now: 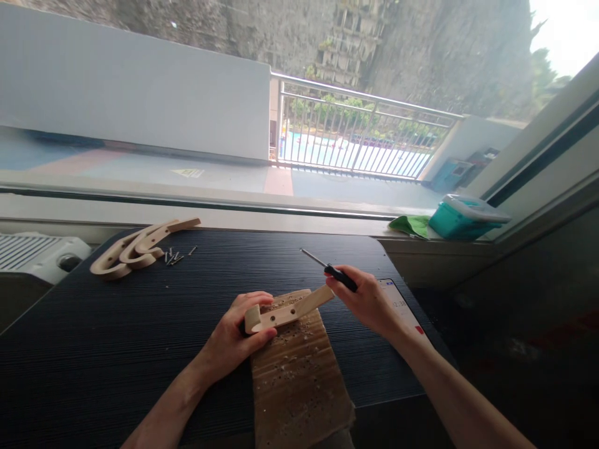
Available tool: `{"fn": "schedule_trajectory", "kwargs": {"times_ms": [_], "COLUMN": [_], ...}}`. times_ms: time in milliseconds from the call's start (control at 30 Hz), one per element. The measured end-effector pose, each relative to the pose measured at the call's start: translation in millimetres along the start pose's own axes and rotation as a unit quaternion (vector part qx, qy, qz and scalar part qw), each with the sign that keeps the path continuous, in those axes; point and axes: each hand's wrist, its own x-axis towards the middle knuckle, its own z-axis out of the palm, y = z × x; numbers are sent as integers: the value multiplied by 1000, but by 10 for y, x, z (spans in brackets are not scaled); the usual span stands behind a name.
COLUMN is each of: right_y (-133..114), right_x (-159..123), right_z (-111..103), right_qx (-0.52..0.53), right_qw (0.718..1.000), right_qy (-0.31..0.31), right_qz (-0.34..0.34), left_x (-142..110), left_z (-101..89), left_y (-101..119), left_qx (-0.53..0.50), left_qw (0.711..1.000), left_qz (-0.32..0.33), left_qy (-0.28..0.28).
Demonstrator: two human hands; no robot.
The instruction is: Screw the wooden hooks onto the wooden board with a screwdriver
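Note:
My left hand [238,333] grips a pale wooden hook piece [287,310] at its curved end and holds it just above a worn wooden board [294,380] pitted with small holes. My right hand [369,302] is closed around a black-handled screwdriver [327,268], whose metal shaft points up and to the left, away from the hook. The hook's straight end reaches to my right fingers. The board lies on a dark ribbed table [140,337].
Two more wooden hooks [135,249] lie at the table's far left with several loose screws [175,257] beside them. A phone [402,305] lies under my right wrist. On the window sill sit a teal box [463,218] and a green cloth [412,224]. A white heater [37,252] stands at left.

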Motion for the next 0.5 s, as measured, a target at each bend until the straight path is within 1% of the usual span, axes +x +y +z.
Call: {"fn": "schedule_trajectory", "kwargs": {"times_ms": [33,67,133,233,300,367,500], "right_y": [-65,-146,-341,-630,-769,-859,-956], "right_x": [-4,-11,-29,-40,-26,7,100], "right_z": [-64,-126,-231,-300,-294,-271,-230], "right_qx": [-20,-44,-106,-198,-221,-236,-273], "right_qw": [1000,999,989,954,934,922,900], "right_qy": [-4,-27,-98,-217,-267,-289,-298], "right_qz": [2,0,-15,-64,-87,-104,-164], "left_x": [-3,-4,-5,-7,-14,-25,-37], "left_z": [-1,-1,-1,-1,-4,-9,-19], "left_y": [2,4,7,7,4,6,21], "left_qx": [-2,-4,-9,-11,-14,-15,-16], "left_qw": [1000,1000,1000,1000,1000,1000,1000], "left_qz": [3,5,3,-6,-8,-6,-3], "left_qy": [-1,-3,-5,-7,-6,-3,-4]}}
